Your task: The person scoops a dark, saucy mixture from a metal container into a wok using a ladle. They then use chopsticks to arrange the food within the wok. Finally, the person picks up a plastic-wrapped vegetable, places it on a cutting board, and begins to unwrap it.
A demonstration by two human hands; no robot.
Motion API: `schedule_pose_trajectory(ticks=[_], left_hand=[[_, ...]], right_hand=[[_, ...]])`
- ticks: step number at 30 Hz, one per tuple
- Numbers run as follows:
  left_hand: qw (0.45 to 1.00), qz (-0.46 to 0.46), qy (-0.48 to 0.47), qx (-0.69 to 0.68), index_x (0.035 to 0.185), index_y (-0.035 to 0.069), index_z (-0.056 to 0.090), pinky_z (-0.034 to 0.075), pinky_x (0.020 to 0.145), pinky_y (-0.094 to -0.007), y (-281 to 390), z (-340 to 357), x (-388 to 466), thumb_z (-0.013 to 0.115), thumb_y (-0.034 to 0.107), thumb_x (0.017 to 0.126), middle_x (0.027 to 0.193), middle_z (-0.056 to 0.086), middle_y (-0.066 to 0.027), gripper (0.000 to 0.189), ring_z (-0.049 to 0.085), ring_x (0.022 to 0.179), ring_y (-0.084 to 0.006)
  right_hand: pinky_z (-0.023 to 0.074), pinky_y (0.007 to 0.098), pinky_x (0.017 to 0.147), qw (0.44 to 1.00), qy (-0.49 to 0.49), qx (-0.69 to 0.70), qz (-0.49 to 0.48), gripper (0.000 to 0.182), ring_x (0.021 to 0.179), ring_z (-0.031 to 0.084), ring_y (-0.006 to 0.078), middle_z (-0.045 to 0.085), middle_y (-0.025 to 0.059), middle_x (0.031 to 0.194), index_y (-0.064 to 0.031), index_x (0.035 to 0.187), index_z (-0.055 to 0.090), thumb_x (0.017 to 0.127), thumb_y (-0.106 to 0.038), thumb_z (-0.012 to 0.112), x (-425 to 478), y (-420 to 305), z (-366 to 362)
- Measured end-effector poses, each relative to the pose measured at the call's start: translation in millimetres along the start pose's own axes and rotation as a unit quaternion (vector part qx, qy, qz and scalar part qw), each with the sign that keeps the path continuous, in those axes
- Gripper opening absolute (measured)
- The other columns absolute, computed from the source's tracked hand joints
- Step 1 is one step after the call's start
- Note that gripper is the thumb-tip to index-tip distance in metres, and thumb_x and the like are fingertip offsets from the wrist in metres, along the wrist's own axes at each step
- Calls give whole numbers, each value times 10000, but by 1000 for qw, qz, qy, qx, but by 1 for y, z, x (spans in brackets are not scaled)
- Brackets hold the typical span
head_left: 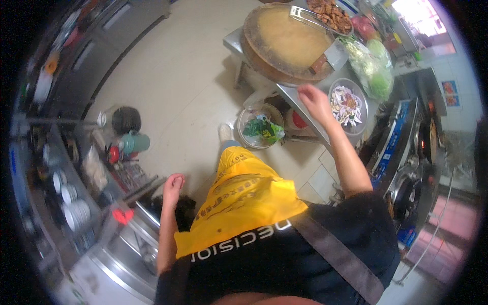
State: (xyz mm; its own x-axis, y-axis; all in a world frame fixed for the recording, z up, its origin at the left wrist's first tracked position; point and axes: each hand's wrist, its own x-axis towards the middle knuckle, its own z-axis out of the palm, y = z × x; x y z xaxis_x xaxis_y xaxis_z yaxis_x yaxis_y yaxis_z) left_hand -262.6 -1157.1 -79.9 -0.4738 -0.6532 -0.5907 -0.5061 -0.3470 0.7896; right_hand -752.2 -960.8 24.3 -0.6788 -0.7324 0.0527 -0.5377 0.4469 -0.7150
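My right hand (314,102), its fingers curled and nothing visible in them, hovers by the edge of a metal worktable (301,105). Just right of it, a round bowl (365,114) holds sliced purple onion (346,103) with reddish bits on top. Beyond the hand, a cleaver (335,57) with a wooden handle lies across the rim of a thick round chopping block (282,42). Over on the left, my left hand (175,185) hangs loosely curled beside my yellow apron (244,190), with no object visible in it.
A waste bucket (240,131) with green scraps stands under the table's corner. Bagged cabbage and cauliflower (371,65) lie near a bowl of brown food pieces (331,17). Gas burners (410,183) line the right. Stacked white bowls (76,215) and a green jug (135,143) are left.
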Motion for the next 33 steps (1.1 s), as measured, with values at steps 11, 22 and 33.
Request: schedule_pose_trajectory(ticks=[11,22,33], left_hand=[[990,-86,-90,-70,1091,-7,509,487,752,-289,129,-42,217,527,220,900,997,591,-103,298,602,873,-186],[933,-9,-325,155,970,12,549,462,616,-268,376,12,517,510,210,893,824,599,-70,217,568,700,-145],[790,132,-555,226,1074,13,525,490,734,-257,615,297,566,506,153,892,940,605,-82,230,604,842,-153]], right_hand=[[480,345,776,993,35,3,109,200,821,617,264,639,138,874,-48,930,631,773,-162,583,261,3,58],[390,248,468,864,81,398,-298,173,544,511,150,563,83,694,2,896,574,797,-124,639,306,-248,-76],[259,230,329,763,333,330,-444,238,396,361,117,464,95,645,-62,871,607,710,63,483,359,-302,-122]])
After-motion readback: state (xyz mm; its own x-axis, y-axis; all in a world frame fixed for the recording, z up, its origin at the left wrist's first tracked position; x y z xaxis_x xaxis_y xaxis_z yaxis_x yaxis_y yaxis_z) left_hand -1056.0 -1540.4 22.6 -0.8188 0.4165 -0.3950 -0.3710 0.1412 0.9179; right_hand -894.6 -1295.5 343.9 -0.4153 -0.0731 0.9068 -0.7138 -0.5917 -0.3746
